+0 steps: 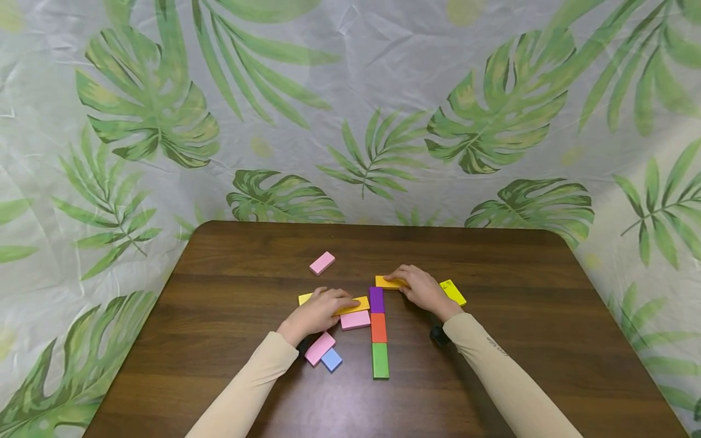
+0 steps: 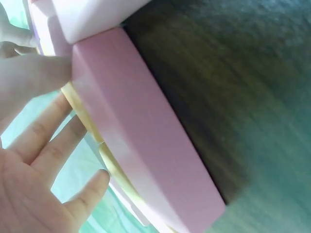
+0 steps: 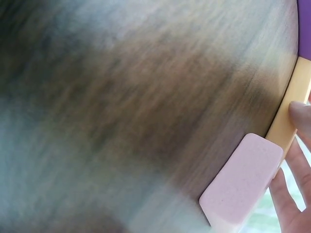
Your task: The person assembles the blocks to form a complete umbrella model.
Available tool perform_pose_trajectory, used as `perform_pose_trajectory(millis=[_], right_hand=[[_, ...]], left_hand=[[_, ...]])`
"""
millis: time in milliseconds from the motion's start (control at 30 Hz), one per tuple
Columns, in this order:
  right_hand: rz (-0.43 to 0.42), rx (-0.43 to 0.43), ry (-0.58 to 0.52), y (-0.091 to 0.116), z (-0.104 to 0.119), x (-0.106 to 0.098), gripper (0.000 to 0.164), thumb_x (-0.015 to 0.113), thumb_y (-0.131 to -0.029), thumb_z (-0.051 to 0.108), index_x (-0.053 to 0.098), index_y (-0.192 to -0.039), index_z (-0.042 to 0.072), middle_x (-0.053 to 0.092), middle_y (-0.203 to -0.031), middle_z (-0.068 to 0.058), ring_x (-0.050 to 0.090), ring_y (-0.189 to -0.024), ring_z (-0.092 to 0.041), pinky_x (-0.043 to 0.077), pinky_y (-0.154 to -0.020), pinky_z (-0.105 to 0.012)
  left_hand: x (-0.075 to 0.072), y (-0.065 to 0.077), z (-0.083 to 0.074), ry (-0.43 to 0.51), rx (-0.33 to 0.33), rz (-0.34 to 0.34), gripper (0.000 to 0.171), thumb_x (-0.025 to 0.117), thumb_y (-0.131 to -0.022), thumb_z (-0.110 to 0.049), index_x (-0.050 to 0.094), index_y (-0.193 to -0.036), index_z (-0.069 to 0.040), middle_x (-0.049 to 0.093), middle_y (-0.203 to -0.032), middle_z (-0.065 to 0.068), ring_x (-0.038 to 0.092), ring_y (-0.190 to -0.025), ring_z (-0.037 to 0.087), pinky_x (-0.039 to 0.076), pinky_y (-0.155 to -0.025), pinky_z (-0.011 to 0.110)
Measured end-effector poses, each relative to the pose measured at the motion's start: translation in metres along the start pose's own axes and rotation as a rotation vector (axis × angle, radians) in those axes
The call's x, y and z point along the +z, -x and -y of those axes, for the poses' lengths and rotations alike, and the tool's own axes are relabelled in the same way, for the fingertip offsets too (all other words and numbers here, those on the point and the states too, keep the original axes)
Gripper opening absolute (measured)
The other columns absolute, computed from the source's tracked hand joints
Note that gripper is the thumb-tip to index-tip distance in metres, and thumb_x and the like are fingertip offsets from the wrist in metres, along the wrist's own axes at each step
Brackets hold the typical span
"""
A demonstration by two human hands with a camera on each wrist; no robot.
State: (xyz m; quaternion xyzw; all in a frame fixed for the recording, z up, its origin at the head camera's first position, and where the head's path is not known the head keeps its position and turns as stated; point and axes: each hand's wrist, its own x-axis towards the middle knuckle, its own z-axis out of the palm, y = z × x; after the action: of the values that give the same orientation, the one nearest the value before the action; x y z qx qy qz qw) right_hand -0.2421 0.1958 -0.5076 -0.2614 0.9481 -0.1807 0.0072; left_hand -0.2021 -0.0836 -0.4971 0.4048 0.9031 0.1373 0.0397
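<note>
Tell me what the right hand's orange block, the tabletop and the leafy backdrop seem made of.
Orange block: perhaps painted wood or plastic, smooth; even colour, straight edges.
Tabletop: wood or wood-look laminate, slightly glossy; streaky brown grain, soft glare.
Leafy backdrop: likely thin fabric or plastic sheeting, faintly shiny; creases catching light.

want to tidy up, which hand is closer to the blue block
Left. The left hand is just beyond the blue block, on its far side from the person; the right hand is farther off, past the purple block to the right.
</note>
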Motion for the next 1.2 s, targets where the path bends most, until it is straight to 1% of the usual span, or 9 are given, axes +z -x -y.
perform_pose_trajectory(millis=[167,233,333,433,533,700,833,1000,1200], right_hand=[[-0.002,-0.008,-0.001,0.000,-0.001,0.000,0.037,0.066,-0.087,-0.002,0.067,-0.120,0.015,0.061,-0.117,-0.005,0.054,-0.113,-0.027,0.043,-0.096,-0.047],[-0.002,-0.008,-0.001,0.000,-0.001,0.000,0.037,0.066,-0.087,-0.002,0.067,-0.120,0.015,0.061,-0.117,-0.005,0.054,-0.113,-0.027,0.043,-0.096,-0.048],[-0.001,-0.004,-0.002,0.000,0.000,0.000,0.037,0.066,-0.087,-0.002,0.067,-0.120,0.015,0.061,-0.117,-0.005,0.054,-0.113,-0.027,0.043,-0.096,-0.048],[0.001,-0.001,0.003,0.001,0.001,0.000,0.037,0.066,-0.087,-0.001,0.067,-0.120,0.015,0.061,-0.117,-0.005,0.053,-0.113,-0.028,0.043,-0.096,-0.048],[0.003,0.002,0.005,0.002,0.001,0.000,0.037,0.066,-0.087,-0.001,0.067,-0.120,0.015,0.061,-0.118,-0.005,0.053,-0.114,-0.028,0.043,-0.096,-0.049],[0.005,0.004,0.005,0.002,0.001,0.000,0.037,0.066,-0.088,-0.001,0.067,-0.121,0.015,0.061,-0.118,-0.005,0.053,-0.114,-0.028,0.043,-0.096,-0.048],[0.004,-0.001,0.007,0.003,0.003,0.000,0.037,0.066,-0.087,-0.001,0.067,-0.120,0.015,0.061,-0.117,-0.005,0.054,-0.113,-0.027,0.043,-0.096,-0.048],[0.000,0.001,0.010,0.004,0.003,0.001,0.036,0.066,-0.087,-0.002,0.067,-0.120,0.014,0.061,-0.117,-0.005,0.053,-0.113,-0.028,0.043,-0.096,-0.048],[-0.006,0.010,0.004,0.004,0.002,0.002,0.037,0.066,-0.087,-0.001,0.067,-0.120,0.016,0.061,-0.117,-0.004,0.053,-0.113,-0.027,0.043,-0.096,-0.048]], left_hand=[[0.000,-0.002,0.000,0.022,0.004,-0.043,0.044,0.066,-0.085,0.005,0.066,-0.124,-0.015,0.064,-0.115,0.004,0.058,-0.109,0.021,0.039,-0.093,0.050],[0.000,-0.002,0.000,0.029,0.005,-0.050,0.044,0.065,-0.085,0.007,0.067,-0.123,-0.014,0.064,-0.113,0.004,0.059,-0.107,0.021,0.041,-0.093,0.047],[0.000,-0.003,0.000,0.038,0.011,-0.062,0.041,0.064,-0.085,0.007,0.068,-0.121,-0.013,0.064,-0.111,0.005,0.060,-0.105,0.022,0.044,-0.092,0.041],[0.001,-0.004,0.001,0.049,0.021,-0.075,0.039,0.064,-0.086,0.006,0.068,-0.120,-0.011,0.064,-0.111,0.007,0.060,-0.102,0.022,0.048,-0.089,0.035],[0.001,-0.005,0.002,0.052,0.035,-0.093,0.040,0.064,-0.085,0.008,0.068,-0.121,-0.010,0.064,-0.111,0.007,0.059,-0.101,0.022,0.049,-0.086,0.031],[-0.001,-0.006,0.004,0.037,0.051,-0.139,0.042,0.065,-0.083,0.010,0.068,-0.120,-0.009,0.063,-0.111,0.007,0.059,-0.102,0.023,0.049,-0.087,0.031],[-0.005,-0.007,0.007,0.037,0.038,-0.155,0.043,0.064,-0.082,0.010,0.068,-0.120,-0.010,0.063,-0.111,0.007,0.059,-0.103,0.022,0.049,-0.087,0.033],[-0.009,-0.012,0.010,0.050,0.016,-0.150,0.043,0.063,-0.083,0.010,0.068,-0.121,-0.010,0.063,-0.112,0.007,0.058,-0.104,0.023,0.049,-0.088,0.033],[-0.012,-0.023,0.015,0.057,-0.009,-0.114,0.045,0.060,-0.083,0.012,0.067,-0.122,-0.010,0.063,-0.114,0.009,0.058,-0.107,0.025,0.047,-0.092,0.035]])
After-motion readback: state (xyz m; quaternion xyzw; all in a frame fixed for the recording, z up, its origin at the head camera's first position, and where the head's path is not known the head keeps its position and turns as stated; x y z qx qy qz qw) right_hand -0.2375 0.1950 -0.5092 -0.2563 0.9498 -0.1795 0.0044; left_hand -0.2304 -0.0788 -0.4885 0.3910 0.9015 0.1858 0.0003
